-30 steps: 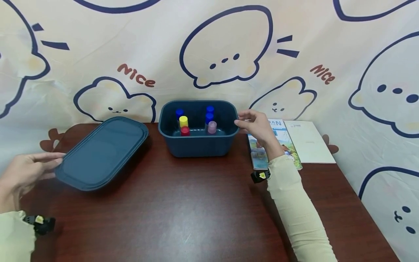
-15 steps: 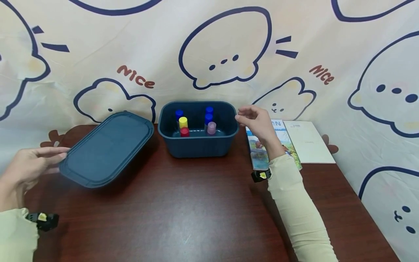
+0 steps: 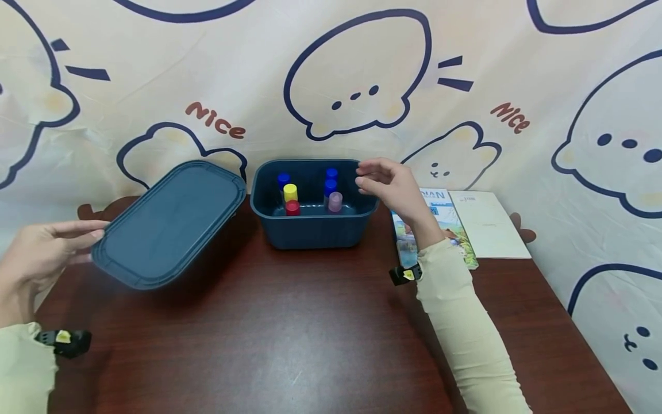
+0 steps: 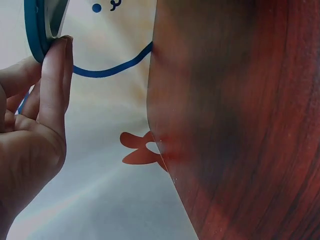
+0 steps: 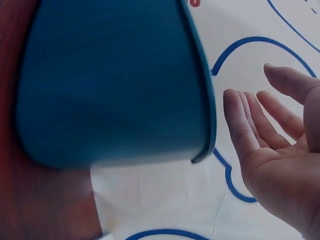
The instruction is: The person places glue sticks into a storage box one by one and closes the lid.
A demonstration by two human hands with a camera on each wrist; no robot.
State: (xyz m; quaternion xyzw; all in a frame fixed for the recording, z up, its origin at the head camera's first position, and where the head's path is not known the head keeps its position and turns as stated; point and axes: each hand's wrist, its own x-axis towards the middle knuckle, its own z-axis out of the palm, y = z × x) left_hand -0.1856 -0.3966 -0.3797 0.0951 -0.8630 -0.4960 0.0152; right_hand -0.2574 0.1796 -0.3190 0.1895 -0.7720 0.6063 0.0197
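My left hand (image 3: 43,259) pinches the near-left end of a dark blue lid (image 3: 170,224) between thumb and fingers. The lid is raised over the table, tilted, and its edge also shows in the left wrist view. Against the wall stands a matching blue storage box (image 3: 312,233) with no cover on it. Inside are several small capped tubes: blue caps (image 3: 331,187), a yellow cap (image 3: 291,192), a red cap (image 3: 292,207) and a pale purple cap (image 3: 335,201). Over the box's right rim hovers my right hand (image 3: 393,187), fingers loosely bent, holding nothing.
Right of the box lie a colourful book (image 3: 455,230) and a white book (image 3: 488,224), partly behind the right forearm. A printed cloth wall (image 3: 357,75) rises directly behind the brown table (image 3: 289,339). Both wrists wear small black cameras.
The lid has been lifted and moved slightly toward the box by the left hand. My right hand has left the box's right rim and risen, shifting left above it.
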